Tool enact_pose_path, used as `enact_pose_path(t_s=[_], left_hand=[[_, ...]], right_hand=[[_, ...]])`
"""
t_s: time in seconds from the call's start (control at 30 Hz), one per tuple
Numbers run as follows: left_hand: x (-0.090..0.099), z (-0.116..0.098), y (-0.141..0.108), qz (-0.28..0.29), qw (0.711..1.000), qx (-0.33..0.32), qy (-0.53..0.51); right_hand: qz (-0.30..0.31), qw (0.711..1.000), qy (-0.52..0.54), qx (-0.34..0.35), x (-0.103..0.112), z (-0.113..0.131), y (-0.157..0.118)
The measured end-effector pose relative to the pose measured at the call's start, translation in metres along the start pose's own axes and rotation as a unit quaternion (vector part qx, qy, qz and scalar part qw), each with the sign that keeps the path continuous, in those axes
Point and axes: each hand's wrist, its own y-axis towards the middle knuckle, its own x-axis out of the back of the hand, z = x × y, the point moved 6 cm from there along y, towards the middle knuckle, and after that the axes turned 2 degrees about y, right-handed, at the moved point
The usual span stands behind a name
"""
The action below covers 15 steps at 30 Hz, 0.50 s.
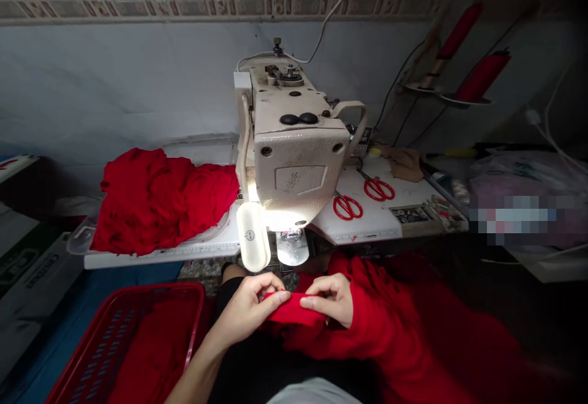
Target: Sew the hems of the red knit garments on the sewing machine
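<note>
While held between both hands, a narrow band of red knit fabric (pixel 294 309), above the person's lap and just short of the sewing machine's plate. Left hand (pixel 245 309): closed on the band's left end, thumb on top and fingers curled around. Right hand (pixel 333 299): closed on the band's right end, fingertips pinching from above, the two hands close together. Right of the grip, a heavy mass of red knit cloth (pixel 404 330), spread across the lap toward the lower right; whether joined to the band, impossible to tell. Left of and below the grip, a red plastic basket (pixel 184 291) with more red cloth (pixel 147 355) heaped inside. Straight ahead of the grip, the cream-coloured head of an industrial sewing machine (pixel 294 141), lit from beneath, above a perforated steel plate (pixel 291 248). Farther ahead and to the left, on a white sewing table (pixel 381 220), a rumpled pile of red fabric (pixel 160 202). Farther ahead and to the right, on the same table, red-handled scissors (pixel 348 207) beside a second pair of scissors (pixel 379 188), and higher up, red thread cones (pixel 482 76).
</note>
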Motion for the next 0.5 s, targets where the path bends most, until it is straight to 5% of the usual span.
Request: enact_pose_path(t_s=[0.13,0.33,0.5], left_hand=[[0.006,-0.001,-0.001,-0.059,0.998,-0.021,-0.023],[0.015,-0.031,-0.001,-0.093,0.975,-0.144,0.142],[0.02,-0.035,0.006,-0.125,0.978,-0.129,0.109]], right_hand=[[-0.048,0.997,0.046,0.032,0.006,0.009,0.004],[-0.101,0.986,-0.009,0.132,0.014,0.044,-0.003],[-0.154,0.97,-0.049,0.181,0.021,0.061,-0.003]])
